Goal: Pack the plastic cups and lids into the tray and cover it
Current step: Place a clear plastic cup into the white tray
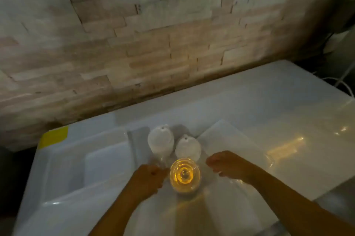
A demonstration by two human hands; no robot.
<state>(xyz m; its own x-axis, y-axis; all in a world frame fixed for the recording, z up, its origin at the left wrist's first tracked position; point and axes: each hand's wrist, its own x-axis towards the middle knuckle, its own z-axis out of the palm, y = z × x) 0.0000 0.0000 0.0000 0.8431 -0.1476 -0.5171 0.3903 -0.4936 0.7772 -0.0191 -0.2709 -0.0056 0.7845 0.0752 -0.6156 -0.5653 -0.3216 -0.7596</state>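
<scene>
The picture is dim and blurred. A stack of clear plastic cups [185,175], seen from above and glowing yellow, stands on the white surface between my hands. Behind it stand two white stacks of domed lids, the left lid stack [160,140] and the right lid stack [188,148]. My left hand [148,179] has its fingers curled and sits right against the left side of the cup stack. My right hand [225,164] is to the right of the cups, fingers bent down over faint clear plastic [269,161]. What either hand holds is hidden by blur.
A flat translucent sheet or cover [228,138] lies behind my right hand. A pale upright edge, perhaps the tray [135,139], stands left of the lids. A brick wall [153,53] runs close behind. Yellow tape [54,136] marks the far left corner. Cables [343,86] hang at the right.
</scene>
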